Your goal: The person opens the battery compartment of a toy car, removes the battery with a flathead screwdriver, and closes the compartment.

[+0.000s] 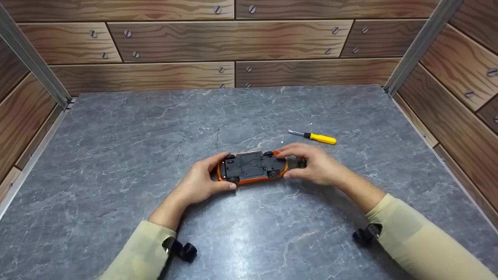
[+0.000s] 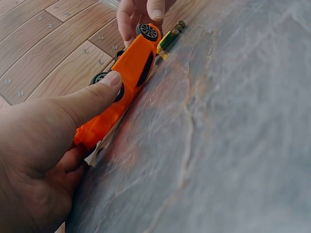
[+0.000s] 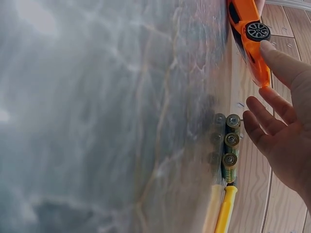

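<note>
An orange toy car [image 1: 251, 167] lies upside down on the grey marbled table, its black underside and wheels facing up. My left hand [image 1: 198, 179] grips one end of it, with the thumb along the near side by a wheel and the fingers round the far side. At the other end, my right hand [image 1: 317, 165] holds the car between thumb and forefinger. The remaining right fingers spread behind it in the right wrist view. Just beyond the car's right end stand three batteries [image 3: 232, 141] side by side, mostly hidden under my right hand in the head view.
A screwdriver [image 1: 321, 138] with a yellow handle lies behind my right hand, its tip pointing left. Wood-patterned panels [image 1: 233, 41] close off the back and both sides of the table [image 1: 116, 155], with metal posts [image 1: 412, 46] at the back corners.
</note>
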Demonstrator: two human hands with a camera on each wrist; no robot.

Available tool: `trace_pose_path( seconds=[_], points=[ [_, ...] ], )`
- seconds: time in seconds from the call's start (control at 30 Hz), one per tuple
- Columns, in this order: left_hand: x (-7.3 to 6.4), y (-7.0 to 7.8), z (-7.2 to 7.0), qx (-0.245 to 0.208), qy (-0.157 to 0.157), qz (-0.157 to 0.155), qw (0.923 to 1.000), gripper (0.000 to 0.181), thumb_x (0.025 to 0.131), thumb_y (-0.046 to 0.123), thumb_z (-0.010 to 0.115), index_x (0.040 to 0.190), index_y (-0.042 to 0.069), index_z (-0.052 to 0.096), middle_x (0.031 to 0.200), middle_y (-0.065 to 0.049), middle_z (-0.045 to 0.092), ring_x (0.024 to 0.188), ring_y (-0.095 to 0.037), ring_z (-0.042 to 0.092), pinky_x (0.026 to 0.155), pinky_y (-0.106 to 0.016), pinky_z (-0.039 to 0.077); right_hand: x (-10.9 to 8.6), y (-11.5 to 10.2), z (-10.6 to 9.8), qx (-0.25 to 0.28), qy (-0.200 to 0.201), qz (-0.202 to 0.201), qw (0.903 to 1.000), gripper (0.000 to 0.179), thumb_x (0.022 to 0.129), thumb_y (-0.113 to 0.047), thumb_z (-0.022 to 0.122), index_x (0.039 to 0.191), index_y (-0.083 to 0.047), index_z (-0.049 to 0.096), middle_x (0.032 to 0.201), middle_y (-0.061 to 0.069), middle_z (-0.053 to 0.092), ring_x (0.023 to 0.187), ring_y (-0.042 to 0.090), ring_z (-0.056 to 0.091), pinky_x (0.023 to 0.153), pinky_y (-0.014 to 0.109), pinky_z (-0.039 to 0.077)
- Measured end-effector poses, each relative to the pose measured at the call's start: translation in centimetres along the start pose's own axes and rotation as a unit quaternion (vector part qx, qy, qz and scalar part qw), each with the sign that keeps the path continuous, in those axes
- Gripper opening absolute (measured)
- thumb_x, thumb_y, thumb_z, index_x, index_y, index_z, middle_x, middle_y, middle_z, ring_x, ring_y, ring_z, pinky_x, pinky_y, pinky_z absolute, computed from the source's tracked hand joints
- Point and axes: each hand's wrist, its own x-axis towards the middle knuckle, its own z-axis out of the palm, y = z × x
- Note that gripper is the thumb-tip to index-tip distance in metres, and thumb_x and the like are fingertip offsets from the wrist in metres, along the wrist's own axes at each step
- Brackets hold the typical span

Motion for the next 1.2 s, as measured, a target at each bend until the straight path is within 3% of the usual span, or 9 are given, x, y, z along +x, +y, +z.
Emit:
trace_pose_path(
  seconds=[0.27, 0.43, 0.6, 0.8, 1.0, 1.2],
  points=[
    [-0.2, 0.1, 0.0, -0.013, -0.01, -0.001, 0.9999, 0.099, 0.077, 0.031, 0.097, 0.16, 0.01, 0.048, 0.153, -0.011, 0.059, 0.14, -0.025, 0.055, 0.124, -0.046, 0.034, 0.0, 0.1, 0.4, 0.01, 0.006, -0.009, 0.9999, 0.052, 0.086, -0.022, 0.09, 0.135, -0.015, 0.073, 0.146, 0.007, 0.063, 0.133, 0.031, 0.059, 0.111, 0.053, 0.049],
    [0.0, 0.2, -0.6, -0.046, -0.04, 0.017, 0.998, 0.1, 0.079, 0.015, 0.095, 0.162, 0.005, 0.041, 0.156, -0.013, 0.055, 0.14, -0.026, 0.055, 0.126, -0.046, 0.031, 0.0, 0.0, 0.3, 0.013, 0.012, -0.003, 0.9998, 0.052, 0.086, -0.023, 0.09, 0.134, -0.016, 0.073, 0.146, 0.005, 0.063, 0.135, 0.03, 0.058, 0.113, 0.052, 0.047],
    [0.1, 0.0, -1.1, -0.056, -0.058, 0.035, 0.9961, 0.098, 0.081, 0.003, 0.09, 0.163, 0.003, 0.038, 0.159, -0.016, 0.051, 0.144, -0.028, 0.051, 0.127, -0.044, 0.027, 0.1, 0.3, 0.5, 0.021, 0.022, -0.022, 0.9993, 0.049, 0.086, -0.021, 0.091, 0.132, -0.014, 0.075, 0.143, 0.005, 0.066, 0.126, 0.026, 0.063, 0.104, 0.046, 0.054],
    [0.1, -0.2, -1.3, -0.08, -0.05, 0.029, 0.9951, 0.097, 0.08, -0.001, 0.089, 0.163, 0.002, 0.038, 0.161, -0.014, 0.048, 0.147, -0.025, 0.047, 0.126, -0.04, 0.029, 0.4, 0.6, 0.8, 0.046, 0.037, -0.057, 0.9966, 0.046, 0.086, -0.016, 0.09, 0.128, -0.007, 0.075, 0.138, 0.012, 0.069, 0.112, 0.028, 0.07, 0.093, 0.044, 0.06],
    [0.1, 0.5, -1.7, -0.127, -0.033, 0.035, 0.9907, 0.091, 0.08, -0.005, 0.089, 0.159, 0.0, 0.043, 0.161, -0.014, 0.049, 0.147, -0.026, 0.048, 0.121, -0.036, 0.038, 0.4, 0.6, 0.8, 0.106, 0.04, -0.039, 0.9928, 0.048, 0.086, -0.008, 0.088, 0.131, -0.001, 0.072, 0.139, 0.017, 0.066, 0.119, 0.032, 0.068, 0.101, 0.045, 0.058],
    [-0.2, 1.2, -1.9, -0.156, 0.004, 0.014, 0.9876, 0.079, 0.081, 0.004, 0.092, 0.152, 0.007, 0.056, 0.154, -0.01, 0.057, 0.145, -0.028, 0.051, 0.12, -0.041, 0.04, 0.2, 0.4, 0.2, 0.183, 0.023, -0.003, 0.9829, 0.048, 0.092, -0.004, 0.082, 0.137, 0.002, 0.067, 0.141, 0.02, 0.064, 0.125, 0.033, 0.065, 0.108, 0.044, 0.053]
  ],
)
